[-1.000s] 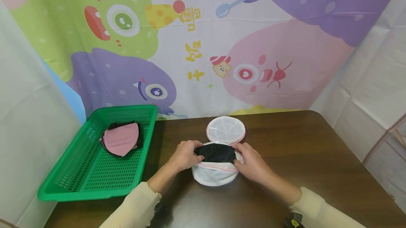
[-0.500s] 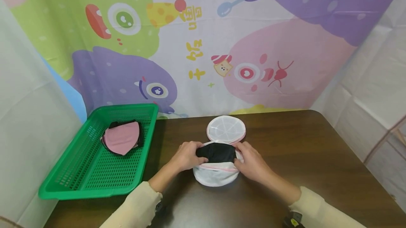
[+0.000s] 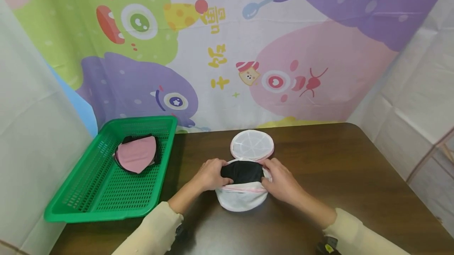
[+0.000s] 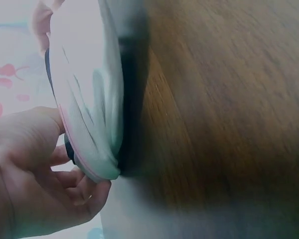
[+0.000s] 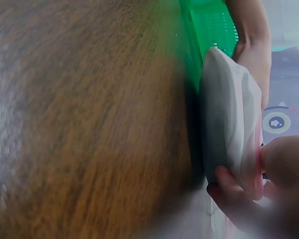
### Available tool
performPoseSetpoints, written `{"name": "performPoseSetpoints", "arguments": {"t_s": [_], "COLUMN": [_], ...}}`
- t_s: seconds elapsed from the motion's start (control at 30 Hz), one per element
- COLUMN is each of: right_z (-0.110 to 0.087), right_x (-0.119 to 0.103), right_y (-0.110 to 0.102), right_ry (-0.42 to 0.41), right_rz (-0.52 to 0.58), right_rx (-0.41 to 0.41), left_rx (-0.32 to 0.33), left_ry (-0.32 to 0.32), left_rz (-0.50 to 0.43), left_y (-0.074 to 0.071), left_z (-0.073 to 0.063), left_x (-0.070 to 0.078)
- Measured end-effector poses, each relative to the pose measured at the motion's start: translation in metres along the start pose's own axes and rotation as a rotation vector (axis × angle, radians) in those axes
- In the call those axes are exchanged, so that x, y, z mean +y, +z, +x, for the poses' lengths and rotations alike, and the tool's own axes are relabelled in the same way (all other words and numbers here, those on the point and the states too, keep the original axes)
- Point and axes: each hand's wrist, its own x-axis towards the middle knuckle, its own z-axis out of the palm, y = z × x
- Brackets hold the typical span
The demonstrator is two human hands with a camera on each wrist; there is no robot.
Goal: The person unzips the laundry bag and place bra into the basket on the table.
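A round white mesh laundry bag [image 3: 241, 201] with a pink zip edge lies unzipped on the table, its round lid [image 3: 252, 144] folded back behind it. Black folded fabric [image 3: 244, 172] fills its mouth; the garment's kind is hidden. My left hand [image 3: 209, 174] grips the bag's left rim, its thumb lying over the black fabric's edge. On the opposite rim, my right hand [image 3: 281, 180] holds the bag between thumb and fingers. In the right wrist view, fingertips [image 5: 226, 177] press the bag's outer side. A bit of black shows beside my left fingers in the left wrist view.
A green perforated basket [image 3: 163, 172] stands at the left, with a pink cup-shaped fabric piece [image 3: 136, 156] trimmed in black inside. The dark wooden table [image 3: 337, 160] ends at a cartoon-printed curtain [image 3: 227, 113]. White sheets hang at both sides.
My left hand has shifted slightly right, its thumb further over the black fabric. The bag's front sags a little nearer to me. My right hand has barely moved.
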Motion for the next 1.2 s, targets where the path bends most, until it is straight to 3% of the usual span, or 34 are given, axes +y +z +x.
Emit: {"name": "performPoseSetpoints", "arguments": {"t_s": [0.2, 0.6, 0.93, 1.2], "right_z": [-0.001, 0.0, 0.002, 0.002], "right_x": [-0.002, -0.001, 0.002, 0.001], "right_y": [0.0, 0.001, -0.002, -0.005], "right_ry": [0.036, -0.001, -0.007, 0.0], "right_rz": [0.003, 0.011, 0.018, 0.045], "right_rx": [-0.015, 0.012, 0.012, -0.004], "left_rx": [-0.044, -0.01, 0.158, 0.251], "left_ry": [-0.015, -0.027, 0.097, 0.118], "left_rz": [-0.035, -0.075, -0.055, -0.034], "left_y": [0.003, 0.005, 0.009, 0.005], "left_z": [0.0, -0.004, -0.009, -0.013], "left_x": [-0.003, -0.003, -0.009, -0.006]}}
